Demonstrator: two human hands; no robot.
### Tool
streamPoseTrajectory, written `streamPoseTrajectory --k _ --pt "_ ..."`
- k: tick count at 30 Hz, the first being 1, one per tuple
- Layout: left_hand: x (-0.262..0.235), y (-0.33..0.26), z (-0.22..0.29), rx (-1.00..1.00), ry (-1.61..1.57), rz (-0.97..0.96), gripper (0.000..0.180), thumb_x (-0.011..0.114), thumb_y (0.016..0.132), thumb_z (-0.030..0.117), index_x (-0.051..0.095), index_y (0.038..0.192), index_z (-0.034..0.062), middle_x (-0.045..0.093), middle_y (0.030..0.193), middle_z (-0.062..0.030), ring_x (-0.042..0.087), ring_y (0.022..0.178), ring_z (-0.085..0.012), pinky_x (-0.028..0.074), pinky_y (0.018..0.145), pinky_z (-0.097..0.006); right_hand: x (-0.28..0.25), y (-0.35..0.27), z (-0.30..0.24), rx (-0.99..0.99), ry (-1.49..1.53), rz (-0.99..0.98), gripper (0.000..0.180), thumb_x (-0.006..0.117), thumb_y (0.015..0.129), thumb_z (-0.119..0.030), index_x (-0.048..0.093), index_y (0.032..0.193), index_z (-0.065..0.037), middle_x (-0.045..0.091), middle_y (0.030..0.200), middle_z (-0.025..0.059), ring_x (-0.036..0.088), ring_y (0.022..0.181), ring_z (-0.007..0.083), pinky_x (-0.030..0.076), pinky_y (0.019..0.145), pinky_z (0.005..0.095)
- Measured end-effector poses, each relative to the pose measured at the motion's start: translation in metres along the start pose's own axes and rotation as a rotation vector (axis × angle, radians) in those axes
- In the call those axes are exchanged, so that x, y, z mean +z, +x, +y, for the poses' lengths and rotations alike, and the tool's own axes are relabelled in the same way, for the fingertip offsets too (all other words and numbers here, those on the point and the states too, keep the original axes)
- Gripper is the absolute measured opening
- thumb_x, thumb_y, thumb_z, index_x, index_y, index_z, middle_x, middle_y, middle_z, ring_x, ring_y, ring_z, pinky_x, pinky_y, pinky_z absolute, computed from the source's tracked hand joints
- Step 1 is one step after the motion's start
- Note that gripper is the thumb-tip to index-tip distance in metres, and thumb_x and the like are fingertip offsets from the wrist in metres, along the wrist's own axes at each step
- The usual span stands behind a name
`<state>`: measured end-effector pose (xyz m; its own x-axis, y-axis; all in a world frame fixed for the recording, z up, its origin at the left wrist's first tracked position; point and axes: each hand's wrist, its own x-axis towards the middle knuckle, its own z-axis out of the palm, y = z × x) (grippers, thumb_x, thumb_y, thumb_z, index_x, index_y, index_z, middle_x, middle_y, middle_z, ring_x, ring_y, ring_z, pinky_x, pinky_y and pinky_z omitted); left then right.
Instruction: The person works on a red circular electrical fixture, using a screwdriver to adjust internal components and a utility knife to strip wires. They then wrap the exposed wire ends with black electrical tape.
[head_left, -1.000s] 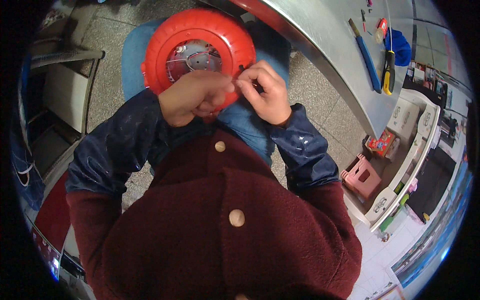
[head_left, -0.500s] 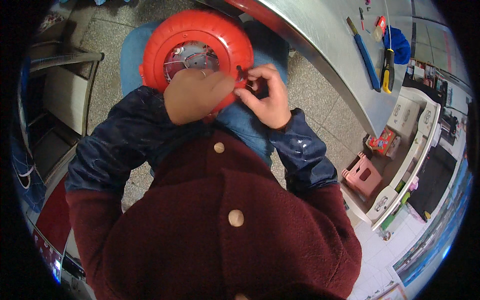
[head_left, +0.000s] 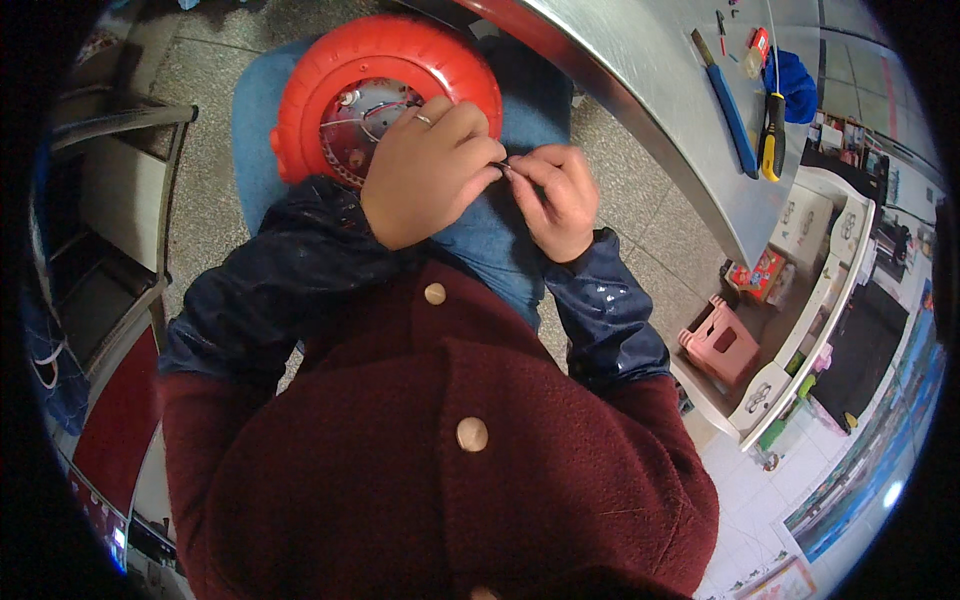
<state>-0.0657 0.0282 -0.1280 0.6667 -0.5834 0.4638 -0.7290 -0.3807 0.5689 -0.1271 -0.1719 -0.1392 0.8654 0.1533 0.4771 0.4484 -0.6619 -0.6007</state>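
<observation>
A round red plastic housing (head_left: pixel 310 80) rests on my lap, its middle opening showing a metal plate and thin wires. My left hand (head_left: pixel 430 175) lies across the near right part of the housing, with a ring on one finger and its fingers pinched. Just right of it, my right hand (head_left: pixel 558 200) pinches with thumb and forefinger. Between the two sets of fingertips is a small dark thin piece (head_left: pixel 503 167), mostly hidden by the fingers. Its exact kind cannot be made out.
To the right stands a metal-topped table (head_left: pixel 660 110) with a blue-handled flat tool (head_left: pixel 733 120), a yellow-and-black screwdriver (head_left: pixel 772 140) and a blue cloth (head_left: pixel 795 85). Below it are a pink plastic stool (head_left: pixel 722 345) and a white cabinet (head_left: pixel 800 225). A dark-framed chair (head_left: pixel 130 130) is at left.
Both hands have shifted slightly right, with the left hand moving up over the housing. The dark piece is now held between them, away from the red rim.
</observation>
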Motion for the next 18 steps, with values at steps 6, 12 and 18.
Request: streamPoseTrajectory --k 6,12,18 --pt "0.006 -0.005 -0.001 -0.009 -0.032 0.04 0.012 0.072 0.08 0.012 0.068 0.091 0.0113 0.059 0.091 -0.0032 0.059 0.087 -0.0263 0.05 0.075 -0.04 0.003 -0.001 -0.003 0.126 0.138 -0.019 0.009 0.074 0.083 -0.004 0.069 0.091 -0.005 0.063 0.086 0.0079 0.062 0.075 0.0221 0.05 0.063 0.0346" --pt "0.007 -0.003 0.0 -0.017 -0.073 0.087 0.014 0.074 0.076 0.003 0.071 0.089 0.0075 0.06 0.089 -0.0072 0.059 0.081 -0.0296 0.049 0.072 -0.04 -0.002 -0.004 -0.017 1.285 1.365 -0.075 0.017 0.067 0.093 -0.003 0.06 0.108 0.0 0.06 0.088 0.0033 0.055 0.076 0.0103 0.047 0.07 0.0249" --pt "0.009 -0.002 0.0 -0.034 -0.077 0.09 0.008 0.071 0.08 0.013 0.068 0.088 0.0113 0.059 0.089 -0.0021 0.058 0.086 -0.0261 0.05 0.072 -0.038 -0.008 0.001 -0.009 0.157 0.13 -0.04 0.029 0.08 0.08 -0.004 0.069 0.106 -0.008 0.061 0.092 0.0045 0.058 0.076 0.0185 0.048 0.065 0.0303"
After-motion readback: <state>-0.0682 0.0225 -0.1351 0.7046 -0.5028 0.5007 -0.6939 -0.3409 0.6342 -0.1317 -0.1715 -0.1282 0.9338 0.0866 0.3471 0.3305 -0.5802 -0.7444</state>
